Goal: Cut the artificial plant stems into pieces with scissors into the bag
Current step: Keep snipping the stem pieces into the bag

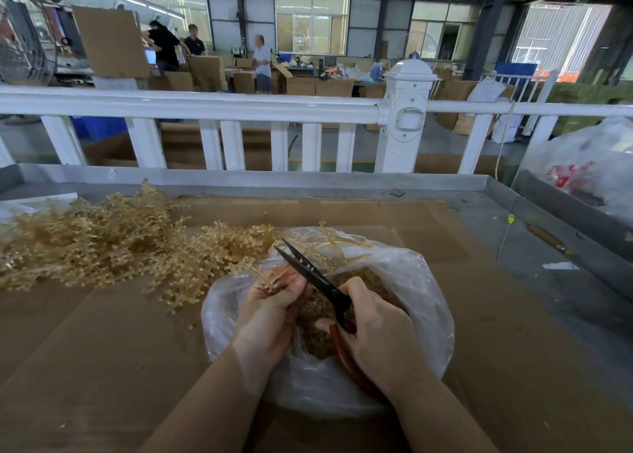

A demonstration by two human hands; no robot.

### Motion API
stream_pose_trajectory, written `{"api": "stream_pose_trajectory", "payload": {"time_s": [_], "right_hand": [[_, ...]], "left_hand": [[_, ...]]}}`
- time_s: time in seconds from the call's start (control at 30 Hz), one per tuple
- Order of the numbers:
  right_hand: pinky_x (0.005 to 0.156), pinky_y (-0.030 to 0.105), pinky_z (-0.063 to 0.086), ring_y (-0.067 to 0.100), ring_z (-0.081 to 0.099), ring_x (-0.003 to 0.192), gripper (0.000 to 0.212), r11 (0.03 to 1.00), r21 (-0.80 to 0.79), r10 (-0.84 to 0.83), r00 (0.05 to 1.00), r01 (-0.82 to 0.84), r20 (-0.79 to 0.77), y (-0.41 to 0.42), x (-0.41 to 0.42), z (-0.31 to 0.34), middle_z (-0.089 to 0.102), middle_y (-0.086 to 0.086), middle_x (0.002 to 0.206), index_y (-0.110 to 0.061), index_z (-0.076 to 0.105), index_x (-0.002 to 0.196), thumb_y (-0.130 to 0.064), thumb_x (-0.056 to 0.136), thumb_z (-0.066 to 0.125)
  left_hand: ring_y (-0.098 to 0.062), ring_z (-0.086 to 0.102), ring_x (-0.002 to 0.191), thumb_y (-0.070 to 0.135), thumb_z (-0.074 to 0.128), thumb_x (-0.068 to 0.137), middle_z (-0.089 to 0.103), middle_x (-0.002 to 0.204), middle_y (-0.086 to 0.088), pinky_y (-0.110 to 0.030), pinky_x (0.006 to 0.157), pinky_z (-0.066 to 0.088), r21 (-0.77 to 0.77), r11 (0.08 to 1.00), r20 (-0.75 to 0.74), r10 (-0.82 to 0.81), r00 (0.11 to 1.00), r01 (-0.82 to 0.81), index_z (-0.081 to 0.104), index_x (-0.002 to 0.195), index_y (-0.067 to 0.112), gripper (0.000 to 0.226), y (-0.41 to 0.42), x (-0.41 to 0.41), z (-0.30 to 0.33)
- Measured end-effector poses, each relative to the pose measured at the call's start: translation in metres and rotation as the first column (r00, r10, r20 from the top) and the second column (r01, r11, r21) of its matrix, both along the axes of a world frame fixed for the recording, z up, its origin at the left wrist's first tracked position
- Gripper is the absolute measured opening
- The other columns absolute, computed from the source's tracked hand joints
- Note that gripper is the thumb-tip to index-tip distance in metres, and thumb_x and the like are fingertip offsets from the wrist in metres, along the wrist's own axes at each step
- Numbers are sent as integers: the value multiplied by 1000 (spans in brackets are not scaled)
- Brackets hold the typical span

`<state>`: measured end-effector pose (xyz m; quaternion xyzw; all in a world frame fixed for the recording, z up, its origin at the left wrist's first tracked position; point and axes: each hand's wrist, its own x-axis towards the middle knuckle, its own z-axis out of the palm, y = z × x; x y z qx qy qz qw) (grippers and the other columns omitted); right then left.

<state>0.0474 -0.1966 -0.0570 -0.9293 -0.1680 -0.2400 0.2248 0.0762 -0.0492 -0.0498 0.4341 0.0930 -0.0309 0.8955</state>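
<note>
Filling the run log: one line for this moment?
left hand: holds stems | right hand: grips scissors, blades open | over bag | uncut pile left

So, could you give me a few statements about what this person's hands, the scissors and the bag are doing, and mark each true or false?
1. The right hand holds the black-bladed, red-handled scissors. True.
2. The scissor blades are closed. False: they are parted.
3. The left hand holds pale golden plastic stems over the clear plastic bag. True.
4. The bag is empty. False: cut pieces lie inside.
5. The uncut pile of golden plastic sprigs lies to the person's right. False: left.
</note>
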Motion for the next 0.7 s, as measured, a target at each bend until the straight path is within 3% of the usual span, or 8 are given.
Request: {"api": "stream_pose_trajectory", "payload": {"time_s": [0.1, 0.23, 0.37, 0.47, 0.53, 0.7], "right_hand": [[66, 20, 52, 8, 62, 76, 49, 1000, -13, 15, 1000, -15, -14, -1, 0, 0, 64, -5, 88, -18, 54, 110, -58, 83, 49], [67, 22, 52, 9, 62, 77, 49, 1000, -27, 14, 1000, -14, -6, -1, 0, 1, 65, -5, 89, -19, 52, 113, -59, 84, 45], [69, 22, 53, 7, 62, 79, 46, 999, -30, 21, 1000, -22, -10, -1, 0, 1, 65, -6, 91, -20, 51, 114, -56, 87, 52], [66, 22, 53, 7, 62, 75, 46, 999, -33, 14, 1000, -13, 5, -1, -1, 1, 65, -7, 88, -19, 53, 112, -57, 86, 53], [62, 22, 52, 8, 62, 71, 45, 1000, -30, 4, 1000, -4, 11, -1, -1, 1, 64, -6, 84, -19, 55, 109, -57, 85, 57], [60, 22, 51, 7, 61, 69, 42, 1000, 7, -24, 999, 24, 36, -1, -3, 0, 64, -8, 81, -21, 58, 105, -56, 82, 60]], "left_hand": [[-35, 59, 105, -12, 50, 86, 62, 109, -25, -47, 106, 40, -7, 1000, -6, -17, 1000, 17, 54, 119, -11, 33, 1, 0, -1], [-29, 62, 94, -12, 51, 84, 65, 98, -20, -46, 105, 41, -17, 1000, -5, -14, 1000, 14, 55, 116, -12, 32, 0, 0, -2], [-36, 60, 106, -9, 55, 79, 62, 111, -28, -47, 104, 43, -60, 998, 20, -8, 1000, 9, 54, 119, -9, 40, 0, -1, -1], [-21, 71, 83, -13, 50, 83, 70, 89, -14, -29, 77, 59, -45, 999, 79, 17, 997, -13, 60, 105, 8, 31, 0, -1, -2], [-19, 71, 79, -14, 49, 83, 72, 85, -10, -27, 70, 59, -91, 996, 92, 15, 996, -7, 59, 103, 13, 35, 1, 1, -2], [-16, 68, 82, 23, 61, 77, 72, 91, -4, -30, 74, 54, -127, 991, 77, -36, 996, 45, 66, 102, 12, 28, 5, 3, 0]]}}
